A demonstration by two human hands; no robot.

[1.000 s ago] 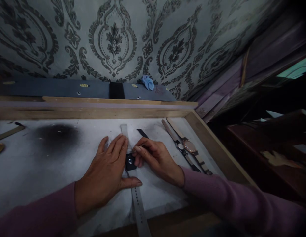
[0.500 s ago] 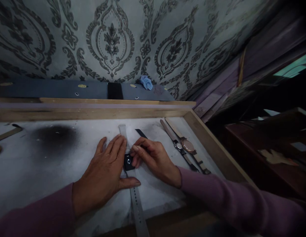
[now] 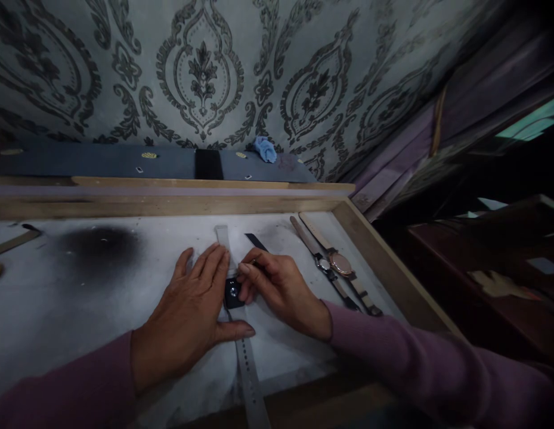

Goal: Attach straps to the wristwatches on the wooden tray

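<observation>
A smartwatch (image 3: 233,292) with a black square case lies back up between my hands. Its pale grey strap (image 3: 248,363) runs away from the case at both ends, and the near part has a row of holes. My left hand (image 3: 191,304) lies flat along the watch's left side, fingers stretched out, thumb across the near strap. At the case's far right edge, where the strap joins it, my right hand (image 3: 274,286) is closed in a pinch. What its fingertips hold is hidden. A dark narrow strip (image 3: 256,241) shows just beyond the right hand; I cannot tell whether it is held.
Two wristwatches, one with a large rose-gold case (image 3: 340,263) and one with a small case (image 3: 322,264), lie at the right. A wooden rim (image 3: 375,256) borders the white work surface. A blue crumpled cloth (image 3: 265,149) sits on the back ledge. Another strap (image 3: 15,243) lies far left.
My right wrist and forearm have shifted very slightly to the right. Both hands and the smartwatch otherwise keep their places.
</observation>
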